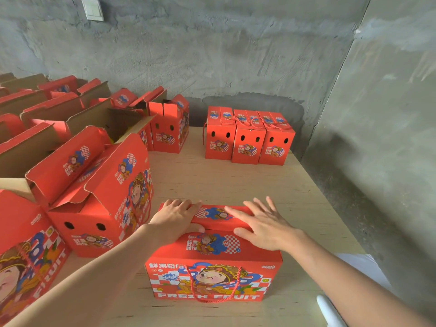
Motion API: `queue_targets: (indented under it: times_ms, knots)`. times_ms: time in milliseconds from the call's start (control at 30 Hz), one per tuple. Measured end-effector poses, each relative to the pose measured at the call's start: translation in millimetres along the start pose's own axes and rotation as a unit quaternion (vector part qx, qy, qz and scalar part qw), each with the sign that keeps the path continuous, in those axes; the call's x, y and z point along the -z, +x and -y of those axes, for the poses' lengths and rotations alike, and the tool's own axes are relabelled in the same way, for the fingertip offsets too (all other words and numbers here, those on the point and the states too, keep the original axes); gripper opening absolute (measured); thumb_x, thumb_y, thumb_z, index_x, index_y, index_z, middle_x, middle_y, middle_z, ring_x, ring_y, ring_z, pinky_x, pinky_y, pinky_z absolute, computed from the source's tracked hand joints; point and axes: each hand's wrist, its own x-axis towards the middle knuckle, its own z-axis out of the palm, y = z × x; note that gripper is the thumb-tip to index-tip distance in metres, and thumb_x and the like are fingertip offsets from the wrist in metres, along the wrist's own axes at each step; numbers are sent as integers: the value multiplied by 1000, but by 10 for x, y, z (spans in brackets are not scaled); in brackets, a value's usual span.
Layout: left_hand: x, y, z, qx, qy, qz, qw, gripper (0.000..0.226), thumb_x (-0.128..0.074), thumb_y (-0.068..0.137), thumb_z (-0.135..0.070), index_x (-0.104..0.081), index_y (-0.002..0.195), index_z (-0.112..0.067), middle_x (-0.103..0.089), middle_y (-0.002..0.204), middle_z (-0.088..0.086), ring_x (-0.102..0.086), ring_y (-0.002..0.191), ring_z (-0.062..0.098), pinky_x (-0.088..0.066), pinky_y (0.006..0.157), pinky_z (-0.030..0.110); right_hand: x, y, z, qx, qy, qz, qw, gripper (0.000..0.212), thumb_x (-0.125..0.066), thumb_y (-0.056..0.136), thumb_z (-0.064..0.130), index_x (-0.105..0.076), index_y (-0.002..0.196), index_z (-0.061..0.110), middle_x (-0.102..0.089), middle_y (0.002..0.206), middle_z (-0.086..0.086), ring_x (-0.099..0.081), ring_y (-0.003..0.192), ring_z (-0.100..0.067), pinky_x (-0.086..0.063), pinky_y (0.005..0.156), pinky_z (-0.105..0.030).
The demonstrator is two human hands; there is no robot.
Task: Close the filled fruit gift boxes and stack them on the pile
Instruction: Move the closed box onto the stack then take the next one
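A red fruit gift box (212, 272) with a cartoon figure and "FRESH FRUIT" on its front stands on the wooden table (224, 180) right in front of me. Its top flaps lie folded down. My left hand (175, 218) presses flat on the left part of the lid, thumb at the seam between the flaps. My right hand (262, 223) lies flat with spread fingers on the right part of the lid. A red rope handle (213, 286) hangs down the box's front. At the far side stands a row of three closed boxes (249, 140).
Several open red boxes (99, 192) with raised flaps crowd the left side of the table, reaching back to the grey concrete wall (212, 55). The table's right edge (330, 201) drops off beside a second concrete wall. A white object (330, 310) shows at bottom right.
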Motion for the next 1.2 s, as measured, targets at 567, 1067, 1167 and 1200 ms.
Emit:
queue_targets:
  times_ms: [567,1067,1167,1200]
  knots:
    - [-25,-69,288,-35,-30,23,999,94,9,58,-85,4,145,-50,-30,142,-1,-29,130,23,-26,110,39,-31,55,-18,46,1,-21,999,47,-16,92,63,15,126,71,-28,140,-8,-25,125,-26,-21,106,-41]
    - [-189,-44,246,13,-61,-7,998,64,27,62,-79,33,123,-61,-18,150,-6,-14,140,21,-4,115,46,-257,-115,-126,60,27,-69,995,49,1,86,66,16,132,65,31,151,13,35,138,-13,27,109,-36]
    - [-195,-31,234,8,-31,1,999,65,25,65,-77,35,126,-55,2,158,-8,9,146,20,13,114,50,-248,-155,-142,52,33,-18,998,51,-1,84,68,18,131,64,31,150,16,34,137,-13,23,111,-39]
    - [-190,-28,222,8,-25,1,1000,64,23,68,-75,35,127,-53,12,158,-8,20,144,21,19,111,49,-232,-148,-140,51,31,-4,998,50,-2,85,67,19,130,64,33,150,15,34,137,-13,22,112,-40]
